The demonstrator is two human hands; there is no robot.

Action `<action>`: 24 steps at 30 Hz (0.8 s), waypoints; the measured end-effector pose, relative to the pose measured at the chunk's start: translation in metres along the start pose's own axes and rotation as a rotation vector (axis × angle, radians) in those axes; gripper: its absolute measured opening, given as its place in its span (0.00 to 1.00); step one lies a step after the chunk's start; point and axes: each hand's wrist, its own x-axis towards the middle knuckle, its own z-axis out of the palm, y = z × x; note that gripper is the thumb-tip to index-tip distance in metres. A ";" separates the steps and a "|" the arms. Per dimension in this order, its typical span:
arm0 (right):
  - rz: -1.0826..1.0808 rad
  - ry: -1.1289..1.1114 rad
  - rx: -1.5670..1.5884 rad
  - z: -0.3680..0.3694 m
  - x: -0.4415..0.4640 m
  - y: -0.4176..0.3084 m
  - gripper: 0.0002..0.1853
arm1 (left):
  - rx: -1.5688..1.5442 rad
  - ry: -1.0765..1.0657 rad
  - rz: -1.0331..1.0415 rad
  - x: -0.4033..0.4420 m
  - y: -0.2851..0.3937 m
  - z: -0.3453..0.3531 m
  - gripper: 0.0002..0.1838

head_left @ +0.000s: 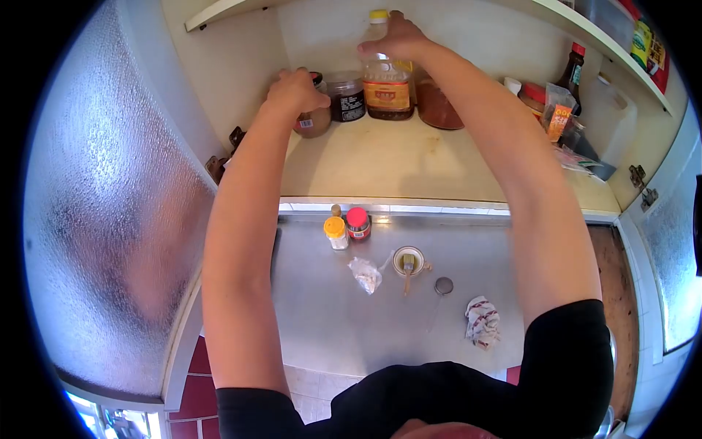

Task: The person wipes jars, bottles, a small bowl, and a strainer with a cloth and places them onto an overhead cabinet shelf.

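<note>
My left hand (pixel 294 91) is closed around a glass jar (pixel 314 123) with a dark lid, at the left end of the cupboard shelf. My right hand (pixel 398 38) reaches up to the back and grips a clear plastic bottle (pixel 387 96) near its neck. That bottle has a yellow cap, an orange-red label and some dark liquid at the bottom; it stands upright. Between the two sits a clear jar with a black label (pixel 348 101). To the bottle's right, a jar of reddish-brown contents (pixel 437 108) is partly hidden by my right forearm.
On the shelf's right are a dark sauce bottle (pixel 572 77), a plastic jug (pixel 610 121) and packets. Below, the metal counter (pixel 329 314) holds a yellow-capped shaker (pixel 336 234), a red-lidded jar (pixel 357 224), a small bowl with a brush (pixel 408 261) and a crumpled cloth (pixel 482 322). A frosted door (pixel 110 197) stands at left.
</note>
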 end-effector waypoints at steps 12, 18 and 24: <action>0.096 -0.282 0.333 -0.169 -0.132 -0.005 0.42 | -0.132 0.033 0.116 0.016 0.010 0.009 0.44; 0.021 -0.126 0.043 -0.164 -0.154 0.072 0.40 | -0.182 0.075 0.197 0.013 0.043 0.019 0.42; 0.088 -0.041 0.099 -0.155 -0.150 0.100 0.47 | -0.279 0.104 0.206 0.019 0.050 0.030 0.41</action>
